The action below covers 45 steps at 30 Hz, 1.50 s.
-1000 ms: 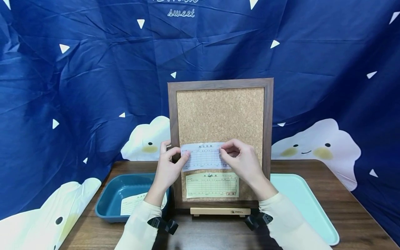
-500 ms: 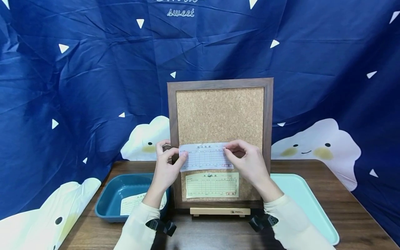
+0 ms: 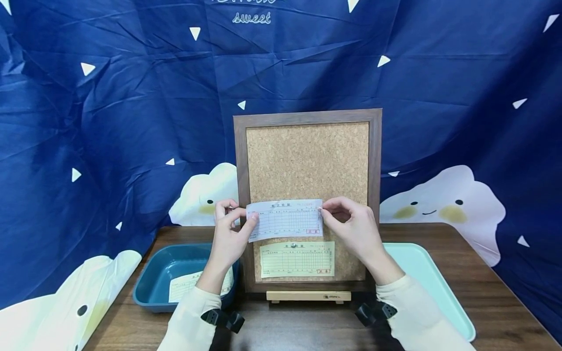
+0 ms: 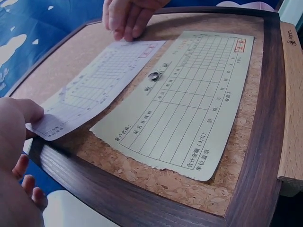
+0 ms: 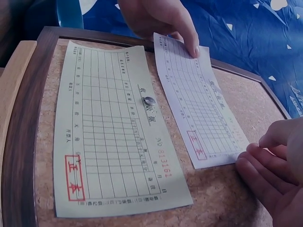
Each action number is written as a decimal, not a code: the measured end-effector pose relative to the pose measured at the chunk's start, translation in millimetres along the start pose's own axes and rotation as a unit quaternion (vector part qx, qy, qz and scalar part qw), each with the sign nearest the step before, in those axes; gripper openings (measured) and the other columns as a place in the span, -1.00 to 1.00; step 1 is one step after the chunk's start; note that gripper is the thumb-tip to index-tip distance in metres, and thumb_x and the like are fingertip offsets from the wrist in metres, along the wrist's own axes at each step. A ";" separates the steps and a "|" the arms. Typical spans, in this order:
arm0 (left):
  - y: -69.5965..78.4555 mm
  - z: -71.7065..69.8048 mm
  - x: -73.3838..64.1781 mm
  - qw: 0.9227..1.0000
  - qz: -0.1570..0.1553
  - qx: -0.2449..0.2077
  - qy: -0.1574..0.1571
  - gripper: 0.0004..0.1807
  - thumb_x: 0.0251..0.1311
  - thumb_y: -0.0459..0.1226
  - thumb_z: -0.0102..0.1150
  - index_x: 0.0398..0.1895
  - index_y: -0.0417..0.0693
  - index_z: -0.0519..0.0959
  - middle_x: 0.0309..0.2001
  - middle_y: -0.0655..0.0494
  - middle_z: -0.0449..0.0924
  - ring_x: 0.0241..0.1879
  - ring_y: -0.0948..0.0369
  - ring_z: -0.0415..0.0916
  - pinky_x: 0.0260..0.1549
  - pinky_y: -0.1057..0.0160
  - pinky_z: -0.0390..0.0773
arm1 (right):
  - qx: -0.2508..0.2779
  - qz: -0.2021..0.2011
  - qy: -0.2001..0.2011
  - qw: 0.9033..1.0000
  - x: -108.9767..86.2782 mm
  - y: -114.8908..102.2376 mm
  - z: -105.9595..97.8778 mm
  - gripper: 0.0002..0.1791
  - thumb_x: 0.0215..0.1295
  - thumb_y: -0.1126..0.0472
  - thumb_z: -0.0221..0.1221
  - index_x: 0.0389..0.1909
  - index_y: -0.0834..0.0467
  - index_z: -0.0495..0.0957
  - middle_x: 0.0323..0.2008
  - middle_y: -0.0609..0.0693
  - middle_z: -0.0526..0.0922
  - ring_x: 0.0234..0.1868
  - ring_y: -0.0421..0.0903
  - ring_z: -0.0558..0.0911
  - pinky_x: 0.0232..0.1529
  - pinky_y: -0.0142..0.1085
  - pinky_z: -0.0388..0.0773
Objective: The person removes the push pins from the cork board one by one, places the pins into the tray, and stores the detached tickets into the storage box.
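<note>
A white receipt slip (image 3: pixel 284 220) lies level across the lower half of a framed corkboard (image 3: pixel 307 161). My left hand (image 3: pixel 229 236) pinches its left end, thumb on the printed front and other fingers toward the back by the frame. At the slip's upper right corner, my right hand (image 3: pixel 354 228) pinches the edge between thumb and forefinger, its remaining fingers curled. Below it, a pale green receipt (image 3: pixel 297 263) hangs on the cork, held by a round silver pushpin (image 5: pixel 149 100) at its top middle. In the left wrist view, the white slip (image 4: pixel 94 90) bows slightly off the cork.
The board leans on a wooden easel stand (image 3: pixel 298 296). To its left, a dark blue basin (image 3: pixel 147 287) contains another receipt (image 3: pixel 182 286), partly behind my left forearm. A mint green tray (image 3: pixel 439 297) lies at right. A blue cloth (image 3: pixel 131 122) hangs behind the table.
The white slip has shifted a little left with my left hand. My right hand has moved right, from over the slip's right part to its right edge.
</note>
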<state>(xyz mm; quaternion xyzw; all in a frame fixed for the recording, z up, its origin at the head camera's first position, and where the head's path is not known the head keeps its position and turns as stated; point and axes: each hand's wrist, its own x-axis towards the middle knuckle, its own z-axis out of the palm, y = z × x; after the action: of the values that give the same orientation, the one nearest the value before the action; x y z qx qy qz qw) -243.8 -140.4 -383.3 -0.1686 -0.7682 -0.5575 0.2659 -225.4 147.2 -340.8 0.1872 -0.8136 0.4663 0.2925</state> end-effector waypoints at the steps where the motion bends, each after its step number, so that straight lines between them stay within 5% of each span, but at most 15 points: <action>1: -0.3 -0.6 -0.1 1.000 -0.002 -0.001 0.000 -0.82 0.42 -0.27 0.37 -0.37 -0.13 0.67 0.06 -0.01 0.19 -0.08 0.13 0.19 -0.25 0.29 0.22 | -0.001 -0.002 0.000 1.000 -0.1 0.9 -0.6 -0.91 0.30 0.45 0.43 -0.23 0.24 0.78 -0.29 0.11 0.85 -0.30 -0.40 0.69 -0.21 -0.60 0.62; 5: -1.1 -3.2 0.0 1.000 -0.003 -0.006 -0.003 -0.82 0.42 -0.30 0.37 -0.37 -0.15 0.66 -0.04 0.06 0.18 -0.40 0.11 0.13 -0.39 0.36 0.15 | -0.001 -0.004 0.002 1.000 -1.2 4.1 -2.5 -0.91 0.30 0.45 0.43 -0.24 0.24 0.77 -0.31 0.10 0.84 -0.31 -0.43 0.68 -0.21 -0.63 0.60; 24: -2.8 -18.1 -2.7 1.000 -0.011 0.006 -0.001 -0.84 0.48 -0.29 0.33 -0.31 -0.16 0.71 -0.36 0.08 0.49 -0.43 0.24 0.36 -0.44 0.37 0.30 | -0.005 0.006 -0.004 1.000 -4.9 7.1 -9.3 -0.91 0.35 0.42 0.42 -0.21 0.19 0.78 -0.27 0.07 0.86 -0.28 -0.40 0.71 -0.19 -0.62 0.61; 34: -2.4 -28.7 -4.6 0.999 -0.044 0.019 -0.014 -0.82 0.53 -0.22 0.29 -0.20 -0.14 0.74 -0.45 -0.03 0.64 -0.53 0.27 0.44 -0.52 0.36 0.40 | -0.008 0.003 -0.001 1.000 -7.1 10.7 -15.0 -0.91 0.32 0.45 0.42 -0.22 0.23 0.77 -0.28 0.12 0.86 -0.28 -0.50 0.67 -0.19 -0.66 0.59; 45: -5.3 -34.1 -6.1 0.999 -0.029 0.021 -0.009 -0.81 0.52 -0.23 0.31 -0.27 -0.15 0.69 -0.62 0.18 0.33 -0.61 0.30 0.22 -0.55 0.35 0.21 | -0.009 0.006 -0.004 1.000 -8.3 12.1 -20.5 -0.90 0.34 0.45 0.41 -0.21 0.21 0.78 -0.25 0.11 0.86 -0.26 -0.51 0.68 -0.18 -0.65 0.60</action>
<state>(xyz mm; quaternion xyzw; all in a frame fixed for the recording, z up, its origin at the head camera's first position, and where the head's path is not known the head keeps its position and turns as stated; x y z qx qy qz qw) -234.4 -174.2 -382.9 -0.1461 -0.7868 -0.5468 0.2461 -219.9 171.2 -346.0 0.1813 -0.8202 0.4598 0.2881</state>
